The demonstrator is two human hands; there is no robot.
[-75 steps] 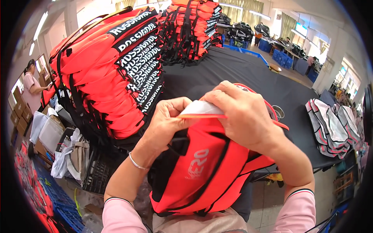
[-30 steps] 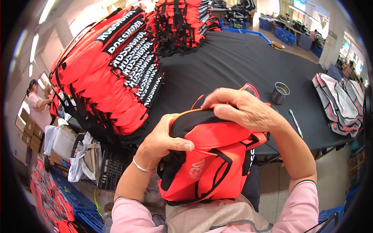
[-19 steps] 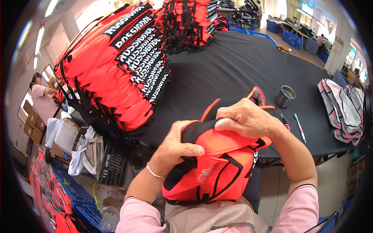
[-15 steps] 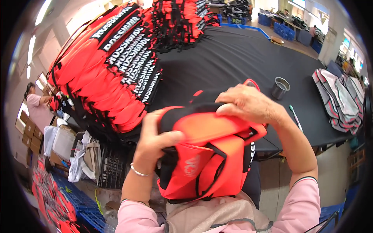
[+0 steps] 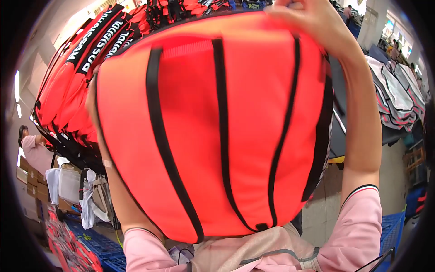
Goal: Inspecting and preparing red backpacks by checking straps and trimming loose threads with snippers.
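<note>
A big red-orange backpack [image 5: 190, 136] with black trim strips fills the middle of the view, raised close in front of me. My right hand [image 5: 312, 22] is closed on its upper right edge, a little blurred. Along the bag's left side, only a sliver of my left hand [image 5: 91, 102] shows; it holds that side, and its fingers are hidden behind the red fabric. A bracelet circles the left wrist. The bag's lower end hangs against my apron [image 5: 235, 254].
Behind the bag at left stands a tall stack of red and black bags [image 5: 63, 95]. Grey-white fabric pieces [image 5: 394, 90] lie on the dark table at right. A blue crate [image 5: 392, 229] is at lower right. A person in pink [image 5: 36, 149] stands far left.
The backpack has been lifted and turned, so a broad red face with black strips now faces me. My right hand has moved up; my left hand has gone to the bag's left side.
</note>
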